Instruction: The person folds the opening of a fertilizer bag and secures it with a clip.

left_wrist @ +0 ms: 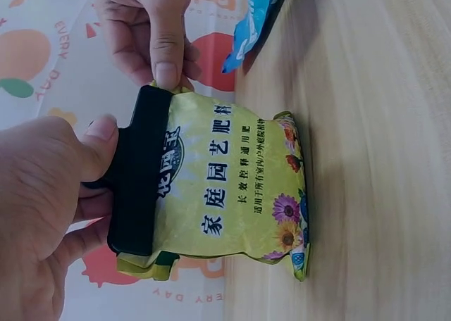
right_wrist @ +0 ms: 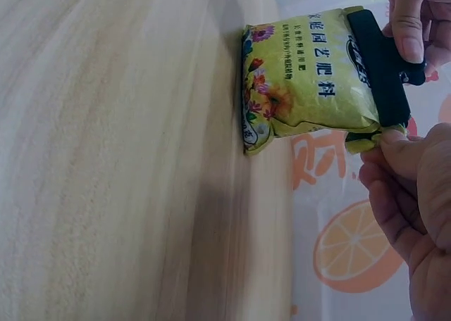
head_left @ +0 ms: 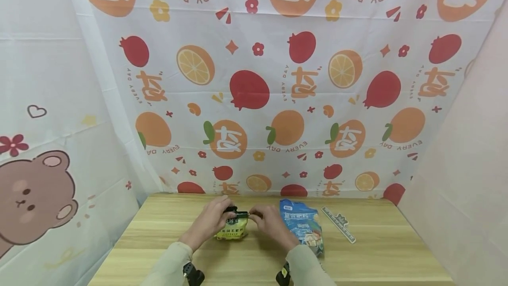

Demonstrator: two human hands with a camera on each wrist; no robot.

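A small yellow fertilizer bag (left_wrist: 211,180) with printed flowers stands on the wooden table. Across its folded top sits a wide black bag clip (left_wrist: 141,173). My left hand (head_left: 213,217) pinches the clip's handle between thumb and fingers, as the left wrist view shows. At the other end of the clip, my right hand (head_left: 271,224) pinches the bag's top corner between thumb and fingertips. In the right wrist view the right hand (right_wrist: 423,194) is close beside the clip's end, with a bit of yellow bag edge at its fingertips.
Right of the hands lies a blue printed bag (head_left: 299,222), close to the right wrist. Farther right is a flat white ruler-like strip (head_left: 339,224) with a dark ornament. The wooden table (head_left: 381,259) meets a fruit-patterned cloth (head_left: 254,100) at its back edge.
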